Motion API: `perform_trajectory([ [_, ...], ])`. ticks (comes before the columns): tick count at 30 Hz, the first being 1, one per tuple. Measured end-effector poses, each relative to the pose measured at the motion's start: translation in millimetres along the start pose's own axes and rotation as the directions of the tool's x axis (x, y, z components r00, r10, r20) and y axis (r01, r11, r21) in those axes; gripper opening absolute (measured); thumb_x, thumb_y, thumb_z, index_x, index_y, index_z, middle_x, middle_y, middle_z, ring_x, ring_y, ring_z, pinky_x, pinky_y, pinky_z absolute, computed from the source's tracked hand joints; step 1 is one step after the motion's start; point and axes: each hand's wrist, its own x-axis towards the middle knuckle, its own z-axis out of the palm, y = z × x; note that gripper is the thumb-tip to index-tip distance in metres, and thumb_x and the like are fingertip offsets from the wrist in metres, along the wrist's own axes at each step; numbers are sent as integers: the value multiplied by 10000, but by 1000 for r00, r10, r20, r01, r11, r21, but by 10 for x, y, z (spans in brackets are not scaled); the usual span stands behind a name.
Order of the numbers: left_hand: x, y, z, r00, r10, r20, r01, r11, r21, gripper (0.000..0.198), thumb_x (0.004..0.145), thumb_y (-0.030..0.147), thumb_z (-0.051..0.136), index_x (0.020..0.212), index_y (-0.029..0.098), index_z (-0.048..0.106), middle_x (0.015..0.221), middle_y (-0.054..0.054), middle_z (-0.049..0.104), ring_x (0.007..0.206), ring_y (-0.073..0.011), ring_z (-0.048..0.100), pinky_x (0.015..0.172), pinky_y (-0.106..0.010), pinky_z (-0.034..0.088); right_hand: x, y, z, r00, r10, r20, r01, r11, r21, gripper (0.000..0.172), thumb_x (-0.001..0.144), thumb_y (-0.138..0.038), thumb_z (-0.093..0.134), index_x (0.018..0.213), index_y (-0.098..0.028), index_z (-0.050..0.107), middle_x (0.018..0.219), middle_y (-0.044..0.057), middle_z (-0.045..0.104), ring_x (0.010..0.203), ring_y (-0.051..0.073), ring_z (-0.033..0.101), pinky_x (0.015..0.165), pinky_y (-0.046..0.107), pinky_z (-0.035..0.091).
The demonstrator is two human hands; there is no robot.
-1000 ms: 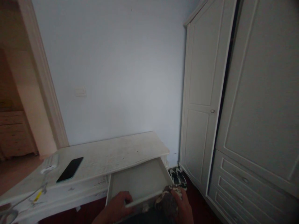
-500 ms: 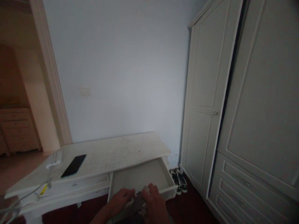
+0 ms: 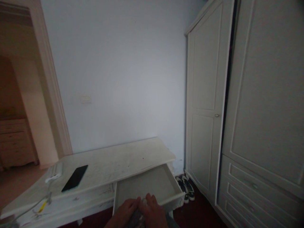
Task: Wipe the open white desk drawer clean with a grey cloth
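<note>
Both hands are close together at the bottom of the view, in front of a pulled-out white drawer [image 3: 152,183]. My left hand [image 3: 128,208] is closed at the near side of the drawer, its fingertips on a dim grey, patterned, cloth-like bundle [image 3: 137,218]. My right hand [image 3: 152,209] is closed over the top of the same bundle from the other side. The lower part of the bundle is dark and cut off by the frame edge, so its exact kind is unclear. The drawer's pale bottom shows beyond my fingers.
The white desk [image 3: 114,161] stands against a pale wall. On it lie a black phone-like slab [image 3: 75,178] and a white power strip [image 3: 54,172] with a cable. Dark shoes [image 3: 185,187] sit on the floor beside a white wardrobe [image 3: 205,117].
My hands have drawn closer together around the grey bundle, which now shows less between them. The camera view has shifted slightly, so the desk and drawer sit a little lower.
</note>
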Motion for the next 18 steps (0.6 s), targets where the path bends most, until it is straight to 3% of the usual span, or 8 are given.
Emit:
perform_trajectory([
  [4,-12,24,43,1000,9,-11,-8,995,100,851,862,946,470,1136,220,820,1228,-138,811,1166,-339,711,1068,-457,535,-74,445,-606,957,200,211,-203,979,-7,718,541,-73,780,1216,-319,765,1510,160,673,1291,437,696,883,489,648],
  [6,-18,-3,51,1000,4,-9,-3,990,140,743,843,882,582,1098,226,819,1184,-126,807,1116,-325,714,1003,-432,544,-132,667,-924,927,268,263,-267,963,-43,795,542,-28,730,1280,-322,752,1554,154,644,1360,426,665,969,511,627],
  [9,-22,-44,49,1000,-18,-12,19,986,168,666,849,812,624,1126,234,806,1228,-115,796,1147,-313,712,1025,-414,539,-258,985,-1258,905,324,277,-322,945,-53,823,610,-11,680,1359,-346,740,1597,145,618,1432,393,632,1059,493,587],
  [13,-26,-57,39,998,-55,-20,57,983,177,626,809,697,699,1203,217,775,1308,-126,783,1219,-311,711,1093,-397,528,-507,1316,-1348,893,380,243,-388,921,-15,677,751,-157,698,1393,-367,746,1559,153,641,1439,400,627,1096,500,565],
  [18,-43,-77,47,997,-66,-38,72,979,189,529,755,540,723,1189,242,776,1299,-91,788,1221,-294,705,1103,-372,518,-802,1403,-1128,901,417,118,-427,901,81,683,760,-245,742,1430,-374,727,1507,156,650,1341,405,686,1008,462,608],
])
